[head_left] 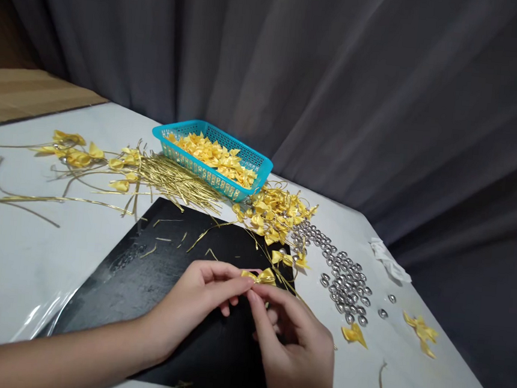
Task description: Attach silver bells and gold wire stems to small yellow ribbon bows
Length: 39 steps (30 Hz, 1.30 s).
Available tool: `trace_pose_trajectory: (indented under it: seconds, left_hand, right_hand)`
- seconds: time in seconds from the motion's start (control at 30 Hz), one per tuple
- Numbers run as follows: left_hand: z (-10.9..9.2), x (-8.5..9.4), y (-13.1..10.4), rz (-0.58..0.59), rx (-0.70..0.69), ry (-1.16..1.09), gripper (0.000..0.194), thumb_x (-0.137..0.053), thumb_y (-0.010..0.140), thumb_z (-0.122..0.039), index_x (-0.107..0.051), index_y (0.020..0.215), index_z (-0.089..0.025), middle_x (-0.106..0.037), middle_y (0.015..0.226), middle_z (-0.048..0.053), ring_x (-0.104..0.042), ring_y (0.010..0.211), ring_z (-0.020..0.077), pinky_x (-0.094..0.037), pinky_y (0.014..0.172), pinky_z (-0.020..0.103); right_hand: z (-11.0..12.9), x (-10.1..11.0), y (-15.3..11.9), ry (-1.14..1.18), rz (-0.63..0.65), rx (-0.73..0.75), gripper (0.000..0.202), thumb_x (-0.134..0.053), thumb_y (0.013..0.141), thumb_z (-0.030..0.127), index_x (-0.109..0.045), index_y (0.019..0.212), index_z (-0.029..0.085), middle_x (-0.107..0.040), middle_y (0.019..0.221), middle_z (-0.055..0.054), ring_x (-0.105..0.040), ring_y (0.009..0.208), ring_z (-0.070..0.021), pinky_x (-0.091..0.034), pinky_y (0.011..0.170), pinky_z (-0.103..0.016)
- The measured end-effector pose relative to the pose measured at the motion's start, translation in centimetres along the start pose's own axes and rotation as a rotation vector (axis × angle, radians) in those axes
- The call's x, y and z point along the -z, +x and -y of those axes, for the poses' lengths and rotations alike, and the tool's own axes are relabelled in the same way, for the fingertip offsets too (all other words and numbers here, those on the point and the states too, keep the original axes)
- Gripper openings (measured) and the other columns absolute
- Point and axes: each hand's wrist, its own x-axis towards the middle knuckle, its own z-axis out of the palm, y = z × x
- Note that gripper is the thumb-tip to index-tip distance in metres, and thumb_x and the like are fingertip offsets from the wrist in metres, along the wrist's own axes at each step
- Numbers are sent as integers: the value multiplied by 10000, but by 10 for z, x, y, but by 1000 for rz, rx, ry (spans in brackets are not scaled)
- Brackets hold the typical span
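Over the black board (pixel 109 292), a small yellow satin ribbon bow (pixel 266 276) is pinched in my fingertips. My left hand (pixel 207 292) grips it from the left between thumb and forefinger. From the right, my right hand (pixel 303 337) closes thumb and fingers just under the bow's middle, touching the left fingertips. Whether a gold tie is also between the fingers is hidden. Gold wire-like ties (pixel 176 181) lie in a bundle behind the board, and some loose bits are scattered on it.
A blue basket (pixel 263 173) full of yellow bows (pixel 212 154) stands at the back. Beside it lies a pile of tied bows (pixel 270 210). Several silver oval rings (pixel 345 280) spread to the right. White crumpled tissue (pixel 390 263) lies near the table's right edge; a grey curtain (pixel 270 56) hangs behind.
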Motion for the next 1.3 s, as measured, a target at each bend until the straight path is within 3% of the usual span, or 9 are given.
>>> trace_pose_trajectory:
  seconds: [0.33,0.73,0.93,1.07,1.13,1.2,1.3]
  left_hand:
    - [3,1,3,-41,27,-114,167,-723,672,-314,-726,665,-147,-634,638,0,-463,569,63,-380,562,171]
    - [4,0,2,-63,-15,-11,148,-718,671,-280,-716,693,-134,-637,637,0,-465,567,73,-377,557,186]
    - [4,0,2,-123,9,-31,160,-709,682,-286,-696,690,-127,-614,634,-11,-476,578,69,-383,562,177]
    - [4,2,1,-102,14,-40,155,-699,692,-288,-690,689,-133,-617,632,-12,-480,584,71,-386,568,176]
    - [4,2,1,-85,4,-22,161,-697,693,-294,-690,692,-133,-621,635,-11,-478,587,73,-384,569,179]
    - [4,2,2,-89,0,-1,173,-697,688,-302,-683,686,-129,-611,623,-14,-473,579,75,-382,566,185]
    - [4,1,5,-108,-8,25,188,-692,683,-307,-663,676,-122,-584,603,-23,-469,566,78,-383,563,197]
  right_hand:
    - [-2,-1,-3,-39,-31,-38,80,-617,739,206,-683,754,162,-622,570,-3,-475,383,-65,-418,376,-154]
    - [2,-3,-4,-41,-9,-42,76,-609,743,200,-681,730,179,-550,526,19,-439,416,-75,-406,423,-181]
    - [6,1,0,126,-21,-304,200,-609,750,367,-620,769,169,-410,448,61,-380,375,-76,-344,346,-172]
    - [-3,3,7,200,244,-530,382,-549,759,505,-619,781,130,-374,405,76,-332,331,-64,-352,310,-173]
    - [-6,2,8,240,281,-574,395,-568,738,511,-635,785,124,-371,375,82,-325,311,-61,-358,307,-177]
    - [-6,1,8,231,230,-552,354,-609,712,479,-647,743,129,-387,376,76,-338,320,-61,-357,317,-174]
    - [-3,3,7,94,124,-394,258,-634,717,393,-655,681,139,-457,440,42,-376,368,-67,-352,344,-174]
